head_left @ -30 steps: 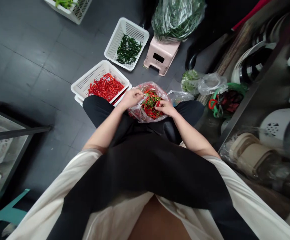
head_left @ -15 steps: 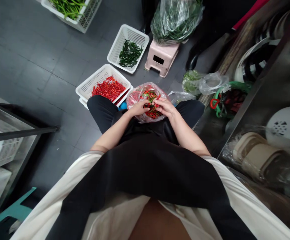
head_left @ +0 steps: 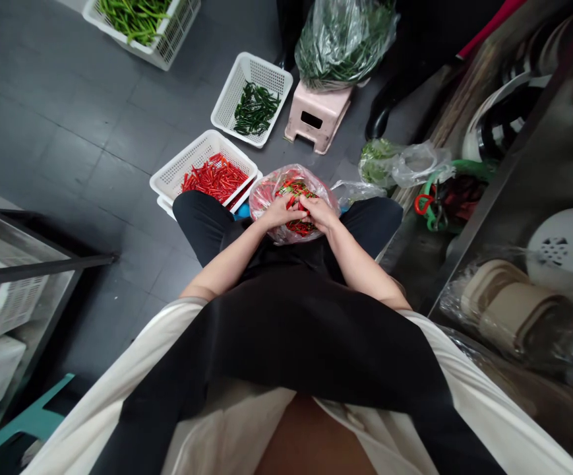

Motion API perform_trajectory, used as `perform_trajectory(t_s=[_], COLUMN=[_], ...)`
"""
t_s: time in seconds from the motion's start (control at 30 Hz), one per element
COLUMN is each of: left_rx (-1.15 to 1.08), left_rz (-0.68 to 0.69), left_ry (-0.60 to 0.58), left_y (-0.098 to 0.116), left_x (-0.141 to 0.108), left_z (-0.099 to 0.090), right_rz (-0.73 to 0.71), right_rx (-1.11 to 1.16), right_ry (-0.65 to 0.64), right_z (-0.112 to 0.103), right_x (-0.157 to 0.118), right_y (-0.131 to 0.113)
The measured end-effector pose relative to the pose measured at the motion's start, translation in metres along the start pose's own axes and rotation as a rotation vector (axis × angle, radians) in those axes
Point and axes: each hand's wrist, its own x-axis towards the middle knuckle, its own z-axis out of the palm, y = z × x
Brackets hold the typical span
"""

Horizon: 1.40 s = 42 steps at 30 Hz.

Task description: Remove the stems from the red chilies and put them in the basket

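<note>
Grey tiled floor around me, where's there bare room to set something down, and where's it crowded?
Widest: the tiles between the white plastic basket of red chilies and the dark metal rack. Only a narrow strip separates the white plastic basket of dark green chilies from the pink plastic stool. Crowded: my right, with clear plastic bags.

this looks like the working back area of a commercial kitchen: white plastic baskets (head_left: 202, 148) of red and green chillies stand on a dark tiled floor (head_left: 71, 155), a clear bag of greens (head_left: 346, 49) sits on a low plastic stool (head_left: 316, 112), and a metal shelf (head_left: 488, 204) at the right carries plastic-wrapped containers (head_left: 508, 307).
</note>
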Motion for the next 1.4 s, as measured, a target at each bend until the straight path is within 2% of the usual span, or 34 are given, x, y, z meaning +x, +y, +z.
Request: perform_trajectory(t_s=[0.17, 0.27, 0.37, 0.47, 0.53, 0.6, 0.73, 0.87, 0.97, 1.0, 1.07, 1.13, 1.23, 1.33, 1.4], left_rx=[0.016, -0.038, -0.189, -0.398, -0.53, -0.619, -0.672, -0.673, -0.669, -0.667, -0.639, -0.562, -0.413, -0.232, -0.045], left_rz=[0.102, 0.108, -0.003, -0.155, -0.202, -0.224, -0.262, -0.373, -0.503, -0.515, -0.484, -0.427, -0.367, -0.316, -0.304], left_ry=[0.066, 0.132, 0.194, 0.19, 0.166, 0.142, 0.102, 0.089, 0.013, -0.017, -0.07, -0.116, -0.182, -0.199, -0.168], left_y=[-0.011, -0.016, -0.016, -0.012, -0.008, -0.004, 0.002, 0.006, 0.007, 0.007, 0.007, 0.006, 0.005, 0.004, 0.003], left_x=[0.003, 0.003, 0.003, 0.002, 0.001, -0.001, -0.003, -0.003, -0.004, -0.005, -0.008, -0.012, -0.018, -0.019, -0.017], left_z=[0.004, 0.005, 0.004, 0.001, -0.002, -0.004, -0.004, -0.009, -0.015, -0.017, -0.019, -0.019, -0.017, -0.013, -0.011], right_rz=[0.031, 0.042, 0.024, -0.015, -0.039, -0.072, -0.159, -0.439, -0.563, -0.542, -0.417, -0.246, -0.062, -0.052, -0.158], right_rx=[0.041, 0.079, 0.171, 0.184, 0.098, -0.006, -0.218, -0.61, -0.806, -0.802, -0.676, -0.448, -0.146, -0.09, -0.26], right_ry=[0.04, -0.001, -0.018, 0.043, 0.108, 0.115, -0.027, -0.008, -0.111, -0.133, -0.074, 0.016, -0.008, -0.014, 0.093], right_z=[0.004, 0.004, 0.001, -0.003, -0.005, -0.004, 0.004, 0.009, 0.005, 0.002, -0.004, -0.009, -0.011, -0.004, 0.002], right_x=[-0.003, -0.004, -0.005, -0.005, -0.005, -0.005, -0.006, -0.011, -0.014, -0.014, -0.011, -0.005, 0.003, 0.008, 0.009], right_y=[-0.008, -0.007, -0.004, -0.001, 0.002, 0.005, 0.009, 0.008, 0.005, 0.005, 0.004, 0.005, 0.006, 0.006, 0.005])
